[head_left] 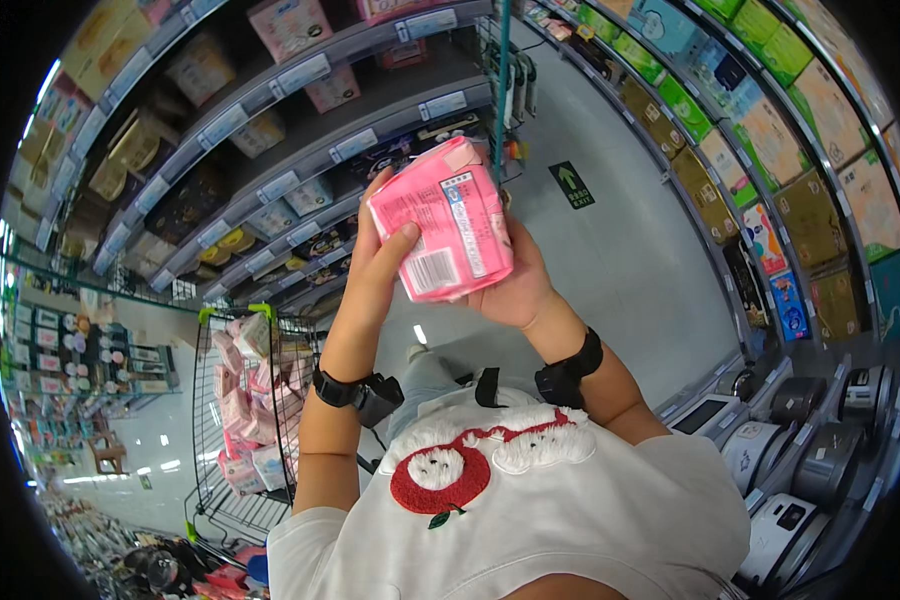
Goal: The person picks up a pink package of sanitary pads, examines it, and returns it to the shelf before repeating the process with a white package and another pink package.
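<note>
A pink soft-wrapped packet [442, 225], with a barcode and printed writing on the side facing me, is held up in front of my chest. My left hand [379, 247] grips its left side, with the thumb lying on the printed face. Cupped beneath the lower right corner and along the right side is my right hand [514, 281]; its fingers are partly hidden behind the packet. To the lower left stands a wire shopping cart [199, 405] with green corner pieces, holding several pink and white packets [251, 405].
Shelves [225, 127] of packets rise at the upper left, ending at a teal post [502, 90]. Tissue packs [802, 225] line shelving across the aisle. Rice cookers [825, 457] stand on racks at the lower right. The aisle floor [615, 247] bears a green exit sign [571, 185].
</note>
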Available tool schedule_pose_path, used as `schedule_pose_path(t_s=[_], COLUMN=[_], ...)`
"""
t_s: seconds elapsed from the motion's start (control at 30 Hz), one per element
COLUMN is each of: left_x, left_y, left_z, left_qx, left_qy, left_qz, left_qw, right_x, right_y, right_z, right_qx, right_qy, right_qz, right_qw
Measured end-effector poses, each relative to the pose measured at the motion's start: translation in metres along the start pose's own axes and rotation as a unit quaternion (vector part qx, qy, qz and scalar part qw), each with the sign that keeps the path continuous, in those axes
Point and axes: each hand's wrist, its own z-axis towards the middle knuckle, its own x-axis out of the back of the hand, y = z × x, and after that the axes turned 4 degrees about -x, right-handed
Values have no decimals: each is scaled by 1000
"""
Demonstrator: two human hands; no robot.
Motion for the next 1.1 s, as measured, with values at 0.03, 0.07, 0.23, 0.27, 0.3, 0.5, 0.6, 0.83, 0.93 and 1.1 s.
schedule_pose_path(t_s=[0.03, 0.07, 0.23, 0.27, 0.3, 0.5, 0.6, 0.83, 0.93, 1.1], left_x=[-1, -2, 0, 0, 0, 28, 53, 87, 107, 121], left_y=[-4, -8, -30, -32, -33, -40, -41, -26, -30, -35], left_z=[7, 13, 31, 37, 44, 86, 111, 171, 195, 229], left_qx=[-7, -15, -47, -55, -63, -11, 7, 48, 42, -2], left_qy=[35, 71, 5, 4, 2, 59, 70, -7, -57, -166], left_qz=[47, 94, 153, 155, 155, 64, 13, 116, 143, 209], left_qw=[998, 993, 987, 986, 986, 996, 997, 992, 987, 964], right_x=[5, 9, 22, 23, 21, 39, 42, 38, 36, 30], right_y=[-3, -7, -30, -31, -33, -57, -80, -125, -147, -168], right_z=[0, 1, 21, 24, 27, 66, 88, 144, 160, 183], right_qx=[90, 96, 328, 325, 298, 272, 269, 273, 287, 233], right_qy=[73, 71, 132, 130, 131, 155, 166, 176, 168, 114], right_qz=[14, 16, -345, -345, -318, -391, -465, -482, -612, -709], right_qw=[993, 993, 870, 871, 890, 866, 827, 814, 717, 656])
